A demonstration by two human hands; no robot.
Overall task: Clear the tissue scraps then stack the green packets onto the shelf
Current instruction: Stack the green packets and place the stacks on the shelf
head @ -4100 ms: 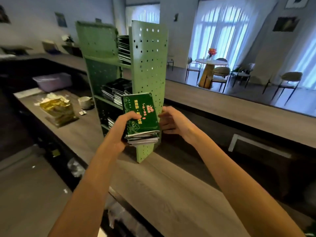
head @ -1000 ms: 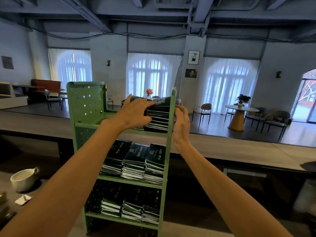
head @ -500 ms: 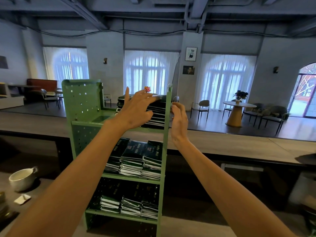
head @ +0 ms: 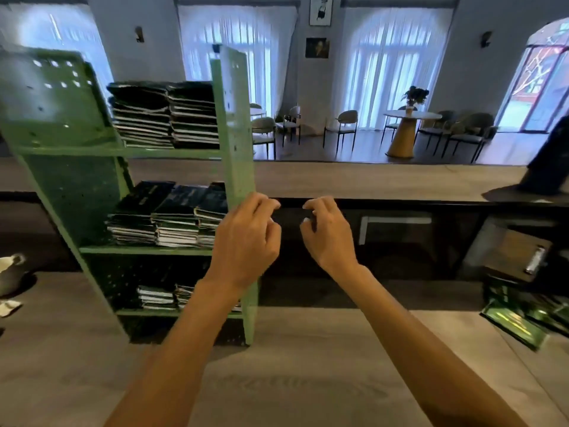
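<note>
A green perforated metal shelf (head: pixel 235 124) stands on the wooden counter at the left. Two stacks of green packets (head: pixel 166 114) fill its top level, three more stacks (head: pixel 167 217) sit on the middle level, and a few lie on the bottom level (head: pixel 157 297). My left hand (head: pixel 246 241) hovers in front of the shelf's right side panel, fingers loosely curled and holding nothing. My right hand (head: pixel 328 234) hangs just to its right, also loosely curled and empty. More green packets (head: pixel 520 322) lie loose on the counter at the far right.
The wooden counter (head: pixel 292 380) stretches in front of me. A white cup (head: pixel 10 266) and a small white scrap (head: pixel 9 306) sit at the left edge. A clipboard (head: pixel 517 254) rests at the right. Behind the raised bar ledge are chairs and a round table (head: pixel 406 131).
Both hands have let go of the packet stack on the top level and dropped down and right, in front of the shelf's side panel. The view has tilted downward.
</note>
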